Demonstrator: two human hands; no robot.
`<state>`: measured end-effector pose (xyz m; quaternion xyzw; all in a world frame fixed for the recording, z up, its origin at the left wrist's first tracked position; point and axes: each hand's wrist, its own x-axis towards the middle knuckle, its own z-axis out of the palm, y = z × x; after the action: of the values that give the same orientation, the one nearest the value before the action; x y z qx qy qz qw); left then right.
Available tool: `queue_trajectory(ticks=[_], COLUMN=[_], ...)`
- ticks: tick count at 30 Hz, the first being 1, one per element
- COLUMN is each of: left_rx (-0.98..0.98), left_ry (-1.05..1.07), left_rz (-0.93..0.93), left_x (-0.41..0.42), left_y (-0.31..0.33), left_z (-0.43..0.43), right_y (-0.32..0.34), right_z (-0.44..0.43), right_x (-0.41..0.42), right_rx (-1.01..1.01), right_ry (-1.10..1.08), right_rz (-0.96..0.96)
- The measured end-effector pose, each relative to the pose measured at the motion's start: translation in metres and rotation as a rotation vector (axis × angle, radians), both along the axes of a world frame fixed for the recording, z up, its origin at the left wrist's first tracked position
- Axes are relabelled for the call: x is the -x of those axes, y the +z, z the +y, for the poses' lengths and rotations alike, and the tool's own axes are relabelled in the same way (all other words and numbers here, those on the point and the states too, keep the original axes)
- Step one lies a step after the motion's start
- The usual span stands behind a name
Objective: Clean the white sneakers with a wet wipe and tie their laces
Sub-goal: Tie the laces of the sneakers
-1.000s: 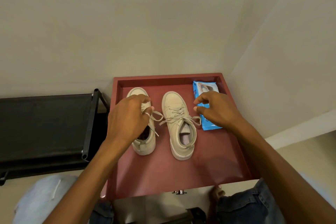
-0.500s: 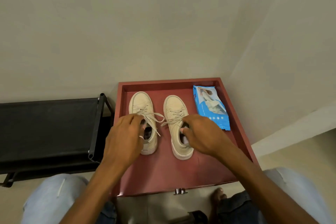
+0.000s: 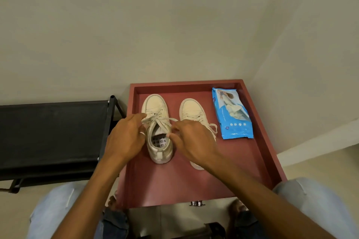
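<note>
Two white sneakers stand side by side, toes away from me, on a dark red tray [image 3: 194, 184]. My left hand [image 3: 126, 139] is at the left side of the left sneaker [image 3: 156, 106], fingertips pinching its lace. My right hand [image 3: 192, 139] reaches across the right sneaker [image 3: 191, 109] and hides its heel, fingers pinching the other lace end of the left sneaker. The left sneaker's laces [image 3: 158, 120] are crossed over its tongue. A blue wet wipe pack [image 3: 232, 114] lies flat at the tray's right side.
A black fabric bench [image 3: 52, 134] with a metal frame stands left of the tray. Beige walls meet in a corner behind the tray. My knees in light jeans sit at the bottom left and right. A metal knob [image 3: 197, 203] shows under the tray's front edge.
My right hand left the wipe pack, passed over the right sneaker and now meets the left hand at the left sneaker's laces. The view has shifted slightly.
</note>
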<state>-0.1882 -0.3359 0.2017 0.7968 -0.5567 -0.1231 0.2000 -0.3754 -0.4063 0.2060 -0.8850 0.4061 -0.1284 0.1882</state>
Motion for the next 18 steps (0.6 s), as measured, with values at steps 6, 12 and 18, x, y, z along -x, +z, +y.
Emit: queue_trajectory(ticks=[6, 12, 18], left_rx=[-0.027, 0.0, -0.047], left_ry=[-0.109, -0.108, -0.067], left_rz=[0.089, 0.036, 0.025], left_x=[-0.012, -0.016, -0.019], left_y=[-0.01, -0.017, -0.019], left_z=[-0.015, -0.021, -0.021], right_y=[-0.012, -0.008, -0.012], right_z=[0.001, -0.023, -0.039], right_x=[-0.029, -0.029, -0.03], right_rx=[0.043, 0.002, -0.013], right_ry=[-0.087, -0.11, -0.176], right_rz=[0.033, 0.046, 0.141])
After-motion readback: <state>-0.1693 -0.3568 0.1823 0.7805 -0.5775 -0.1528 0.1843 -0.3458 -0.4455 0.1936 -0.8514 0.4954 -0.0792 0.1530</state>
